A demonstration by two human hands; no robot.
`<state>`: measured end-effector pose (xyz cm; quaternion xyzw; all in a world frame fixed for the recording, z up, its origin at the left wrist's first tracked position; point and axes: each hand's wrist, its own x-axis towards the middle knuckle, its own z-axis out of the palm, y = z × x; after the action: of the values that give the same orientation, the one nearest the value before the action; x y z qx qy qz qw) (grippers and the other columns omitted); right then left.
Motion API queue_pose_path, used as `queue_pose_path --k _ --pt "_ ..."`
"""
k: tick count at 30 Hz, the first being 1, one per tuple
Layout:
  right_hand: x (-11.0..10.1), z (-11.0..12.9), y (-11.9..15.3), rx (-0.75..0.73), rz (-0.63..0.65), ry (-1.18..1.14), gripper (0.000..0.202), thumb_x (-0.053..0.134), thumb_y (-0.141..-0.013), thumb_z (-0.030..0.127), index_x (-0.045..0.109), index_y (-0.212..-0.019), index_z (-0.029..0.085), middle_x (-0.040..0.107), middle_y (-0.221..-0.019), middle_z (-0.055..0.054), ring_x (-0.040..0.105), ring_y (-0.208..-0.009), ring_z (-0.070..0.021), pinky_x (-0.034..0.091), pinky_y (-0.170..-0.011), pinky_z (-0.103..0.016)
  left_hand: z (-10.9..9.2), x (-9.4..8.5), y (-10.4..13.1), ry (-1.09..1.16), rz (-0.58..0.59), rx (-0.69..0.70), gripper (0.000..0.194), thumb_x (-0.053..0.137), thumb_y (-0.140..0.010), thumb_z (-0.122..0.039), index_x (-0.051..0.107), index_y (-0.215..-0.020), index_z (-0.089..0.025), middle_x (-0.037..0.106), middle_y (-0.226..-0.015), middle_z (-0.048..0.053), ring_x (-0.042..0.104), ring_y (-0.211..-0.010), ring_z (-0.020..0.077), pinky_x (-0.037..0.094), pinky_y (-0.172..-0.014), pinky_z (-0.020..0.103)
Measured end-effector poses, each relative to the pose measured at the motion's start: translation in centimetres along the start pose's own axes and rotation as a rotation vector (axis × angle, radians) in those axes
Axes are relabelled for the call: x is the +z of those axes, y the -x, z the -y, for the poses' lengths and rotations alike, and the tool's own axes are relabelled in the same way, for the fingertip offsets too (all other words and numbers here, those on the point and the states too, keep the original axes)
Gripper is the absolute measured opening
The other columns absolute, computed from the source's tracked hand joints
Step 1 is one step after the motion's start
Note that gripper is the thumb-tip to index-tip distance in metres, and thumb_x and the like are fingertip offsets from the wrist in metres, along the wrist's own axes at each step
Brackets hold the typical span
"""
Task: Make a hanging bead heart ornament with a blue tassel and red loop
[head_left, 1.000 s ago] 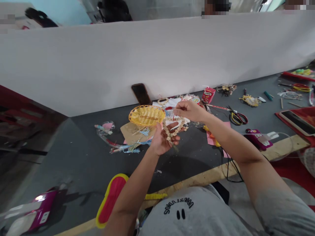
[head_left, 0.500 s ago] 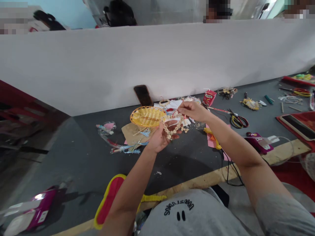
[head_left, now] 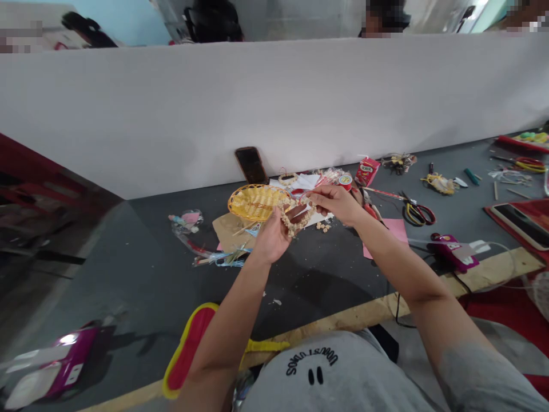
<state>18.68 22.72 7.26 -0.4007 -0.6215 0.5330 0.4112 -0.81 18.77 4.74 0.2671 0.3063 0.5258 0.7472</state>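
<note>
A ring of small cream-coloured beads or flowers (head_left: 291, 230) hangs between my hands above the table. My left hand (head_left: 274, 234) is closed on its left side, thumb on top. At the ring's upper right, my right hand (head_left: 332, 201) pinches with thumb and forefinger, where a bit of red thread shows; the exact grip is too small to make out. Behind my left hand stands a yellow woven basket (head_left: 253, 203). A small cluster of similar cream pieces (head_left: 323, 227) lies below my right hand. A red-rimmed spool (head_left: 345, 181) sits just behind that hand.
A phone (head_left: 251, 165) leans on the white partition (head_left: 274, 109). To the right lie scissors (head_left: 416, 214), pink paper (head_left: 395, 230) and a purple device (head_left: 454, 252) with a cord. Blue tassels (head_left: 229, 257) lie left, and a red-and-yellow object (head_left: 191, 349) is by my left forearm.
My right hand has moved slightly down and right, and the ring is tilted differently. The spool behind it shows now. The yellow object by my right forearm is no longer seen.
</note>
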Motion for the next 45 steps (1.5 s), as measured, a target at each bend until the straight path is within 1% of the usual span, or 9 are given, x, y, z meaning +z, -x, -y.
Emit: queue_pose_path --k 9,16,19,23,26,32,36,41,45 --pt "-2.0 2.9 -1.0 -0.18 -0.107 0.222 0.045 0.065 -0.083 0.06 0.072 -0.089 0.017 0.057 -0.068 0.001 0.049 -0.062 -0.0102 0.039 -0.056 -0.024 -0.8 1.1 -1.4 -0.018 -0.01 -0.019 0.038 0.051 -0.097 -0.053 0.061 -0.112 -0.019 0.076 -0.107 0.01 0.073 -0.099 0.0205 0.058 -0.093 0.04" --pt "-3.8 5.8 -2.0 -0.269 -0.174 0.27 0.042 0.065 -0.086 0.058 0.073 -0.092 0.017 0.057 -0.071 0.0 0.047 -0.062 -0.0094 0.039 -0.055 -0.023 -0.2 2.3 -2.8 0.026 0.088 -0.018 0.051 0.049 -0.095 -0.059 0.063 -0.12 -0.018 0.072 -0.115 0.013 0.069 -0.112 0.0255 0.053 -0.103 0.043" --pt "-4.8 5.5 -2.5 -0.254 -0.187 0.236 0.041 0.065 -0.087 0.057 0.072 -0.094 0.017 0.056 -0.07 0.001 0.045 -0.057 -0.0078 0.037 -0.051 -0.022 0.1 2.8 -2.7 -0.002 0.16 0.022 0.035 0.069 -0.088 -0.038 0.063 -0.117 -0.019 0.073 -0.111 0.008 0.07 -0.11 0.0251 0.05 -0.106 0.043" --pt "-5.7 4.5 -2.9 -0.193 -0.227 0.21 0.036 0.066 -0.088 0.052 0.072 -0.093 0.016 0.052 -0.065 0.002 0.042 -0.053 -0.0064 0.034 -0.047 -0.021 0.4 3.2 -2.7 -0.083 0.186 0.078 0.044 0.079 -0.074 -0.011 0.062 -0.114 -0.02 0.073 -0.107 0.005 0.072 -0.104 0.022 0.047 -0.108 0.044" --pt "-5.8 4.1 -2.5 -0.139 -0.226 0.195 0.033 0.067 -0.089 0.048 0.072 -0.094 0.016 0.053 -0.063 0.003 0.042 -0.051 -0.006 0.033 -0.045 -0.02 0.6 3.0 -2.9 -0.118 0.176 0.089 0.043 0.081 -0.073 -0.013 0.062 -0.111 -0.02 0.073 -0.108 0.005 0.072 -0.101 0.021 0.048 -0.107 0.044" --pt "-5.5 4.2 -1.5 -0.028 -0.12 0.15 0.022 0.076 -0.084 0.034 0.074 -0.098 0.017 0.065 -0.073 0.0 0.05 -0.057 -0.0069 0.044 -0.051 -0.02 1.2 2.0 -3.6 -0.158 0.169 0.088 0.052 0.086 -0.069 -0.023 0.059 -0.113 -0.02 0.072 -0.109 0.005 0.072 -0.1 0.0207 0.049 -0.105 0.045" --pt "-6.1 3.4 -2.0 -0.016 -0.145 0.089 0.022 0.078 -0.081 0.031 0.073 -0.098 0.017 0.065 -0.073 0.002 0.05 -0.054 -0.0047 0.047 -0.051 -0.017 1.4 1.7 -4.0 -0.24 0.141 0.115 0.057 0.084 -0.071 -0.039 0.058 -0.118 -0.022 0.067 -0.123 0.008 0.066 -0.115 0.0229 0.047 -0.107 0.045" --pt "-9.4 2.2 -3.6 -0.039 -0.255 -0.039 0.026 0.082 -0.078 0.03 0.07 -0.098 0.017 0.064 -0.072 0.003 0.054 -0.055 -0.0038 0.049 -0.054 -0.016 1.9 0.4 -2.5 -0.57 -0.016 0.257 0.058 0.077 -0.074 -0.047 0.057 -0.122 -0.021 0.058 -0.139 0.012 0.055 -0.131 0.0264 0.044 -0.109 0.044" --pt "-14.2 2.2 -5.4 -0.085 -0.414 -0.031 0.02 0.078 -0.082 0.024 0.067 -0.097 0.017 0.063 -0.071 0.003 0.054 -0.055 -0.0039 0.049 -0.055 -0.017 3.1 -2.1 0.7 -0.948 0.011 0.231 0.048 0.066 -0.082 -0.044 0.06 -0.122 -0.018 0.064 -0.13 0.015 0.06 -0.124 0.0271 0.052 -0.1 0.043"
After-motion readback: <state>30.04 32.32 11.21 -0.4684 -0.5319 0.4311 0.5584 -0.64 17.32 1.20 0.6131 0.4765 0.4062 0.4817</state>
